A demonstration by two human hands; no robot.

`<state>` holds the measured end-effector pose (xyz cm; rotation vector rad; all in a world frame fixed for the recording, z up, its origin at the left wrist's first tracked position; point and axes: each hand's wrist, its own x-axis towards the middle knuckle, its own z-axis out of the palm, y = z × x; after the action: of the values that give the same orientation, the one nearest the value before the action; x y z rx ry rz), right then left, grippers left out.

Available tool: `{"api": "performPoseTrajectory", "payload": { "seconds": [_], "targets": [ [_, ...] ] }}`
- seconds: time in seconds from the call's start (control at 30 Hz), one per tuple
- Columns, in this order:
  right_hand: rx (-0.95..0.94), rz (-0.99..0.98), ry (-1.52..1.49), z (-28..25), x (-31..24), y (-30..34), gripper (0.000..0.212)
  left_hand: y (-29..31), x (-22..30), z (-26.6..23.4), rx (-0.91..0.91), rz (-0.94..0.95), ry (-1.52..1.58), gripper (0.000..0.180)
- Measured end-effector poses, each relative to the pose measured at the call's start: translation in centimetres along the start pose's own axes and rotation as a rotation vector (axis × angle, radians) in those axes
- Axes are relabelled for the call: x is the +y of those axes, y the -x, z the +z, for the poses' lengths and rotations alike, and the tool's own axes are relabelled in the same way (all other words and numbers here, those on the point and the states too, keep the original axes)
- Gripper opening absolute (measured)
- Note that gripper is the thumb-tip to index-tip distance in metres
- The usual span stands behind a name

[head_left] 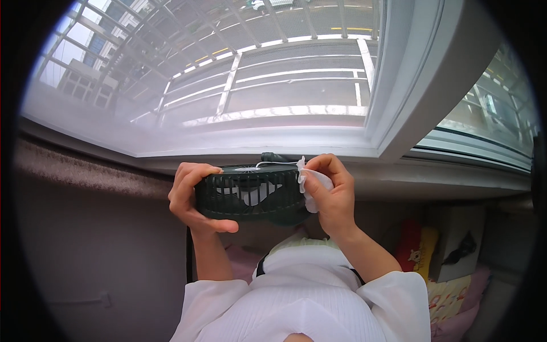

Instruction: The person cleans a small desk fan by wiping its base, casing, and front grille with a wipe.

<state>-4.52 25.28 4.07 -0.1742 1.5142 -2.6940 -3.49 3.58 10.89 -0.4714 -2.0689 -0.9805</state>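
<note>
A small dark green fan [249, 196] with a slatted round cage is held up in front of me, close to the window sill. Pale blades show through its slats. My left hand [196, 196] grips the cage's left side, fingers behind and thumb along the near lower edge. On the other side, my right hand [330, 188] pinches a crumpled white wipe [319, 186] against the cage's right edge. Behind the fan a short dark green cylindrical part [274, 157] rests by the sill, and a thin white line runs from near it toward the wipe.
Beyond the fan is a window with a white frame [256, 139] and white railings outside. The sill [376, 171] runs across just past my hands. At the lower right are a red and yellow item [419, 248], a pale box [461, 245] and patterned fabric [450, 296].
</note>
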Motion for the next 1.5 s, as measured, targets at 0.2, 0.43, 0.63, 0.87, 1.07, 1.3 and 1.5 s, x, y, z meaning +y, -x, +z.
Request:
{"api": "performPoseTrajectory", "payload": {
  "seconds": [0.2, 0.43, 0.63, 0.87, 1.07, 1.3, 1.5],
  "targets": [
    [0.161, -0.100, -0.210, -0.4, -1.0, -0.6, 0.011, 0.3, 0.1, 0.0, -0.007, 0.031, 0.014, 0.087],
    [-0.028, -0.737, 0.612, 1.2, -0.1, 4.0, 0.032, -0.5, 0.0, 0.0, -0.047, 0.000, -0.006, 0.084],
    [-0.114, -0.653, 0.593, 1.0, 0.0, 2.5, 0.041, -0.7, 0.2, 0.0, -0.062, 0.063, -0.022, 0.080],
    [-0.088, -0.723, 0.706, 1.6, 0.3, 3.4, 0.044, -0.7, 0.1, 0.0, -0.072, 0.113, -0.047, 0.077],
    [-0.054, -0.807, 0.829, 1.0, 0.2, 4.3, 0.036, -0.7, 0.3, 0.0, -0.060, 0.155, -0.037, 0.077],
    [-0.040, -0.525, 0.574, 1.8, -2.4, 1.5, 0.026, -0.9, 0.1, 0.1, -0.050, 0.148, -0.032, 0.077],
    [0.173, -0.400, 0.174, -0.5, -2.2, 1.3, 0.022, -0.6, 0.3, 0.2, -0.037, 0.129, -0.035, 0.076]
  ]
}}
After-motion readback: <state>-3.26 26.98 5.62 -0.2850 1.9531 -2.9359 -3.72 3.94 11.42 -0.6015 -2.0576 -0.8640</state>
